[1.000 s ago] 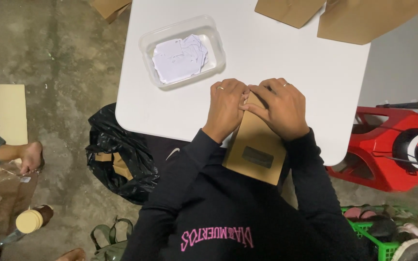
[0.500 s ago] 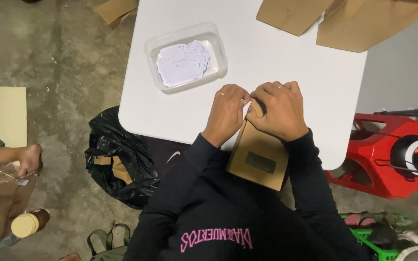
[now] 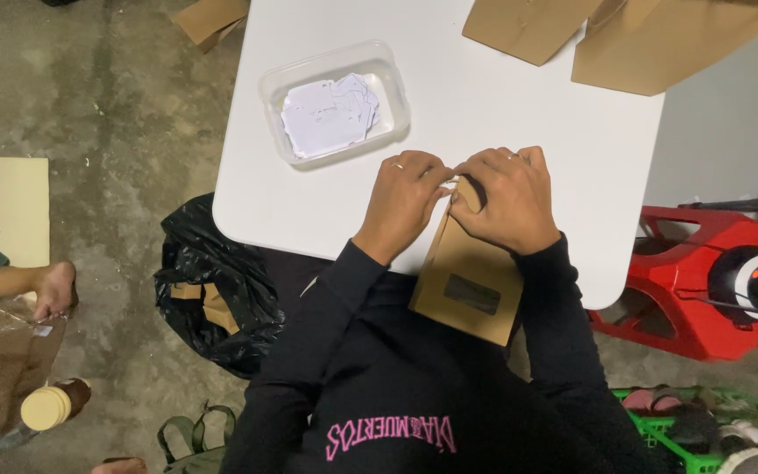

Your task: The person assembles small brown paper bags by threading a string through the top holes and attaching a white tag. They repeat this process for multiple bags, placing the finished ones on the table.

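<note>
A brown paper pouch (image 3: pixel 471 272) with a small dark window lies over the near edge of the white table (image 3: pixel 484 96). My left hand (image 3: pixel 405 200) and my right hand (image 3: pixel 506 197) are both closed on its top end, fingertips meeting there. A small white piece shows between the fingers; what it is cannot be told. A clear plastic tub (image 3: pixel 337 101) of white paper pieces stands just beyond my left hand.
Several flat brown pouches (image 3: pixel 607 35) lie at the table's far right. A black rubbish bag (image 3: pixel 212 294) sits on the concrete floor to the left. A red crate (image 3: pixel 704 281) is on the right. Another person's foot (image 3: pixel 46 290) rests on the floor at far left.
The view has shifted slightly. My hands stay together on the pouch's top end, with the fingers working there; the pouch has barely moved.
</note>
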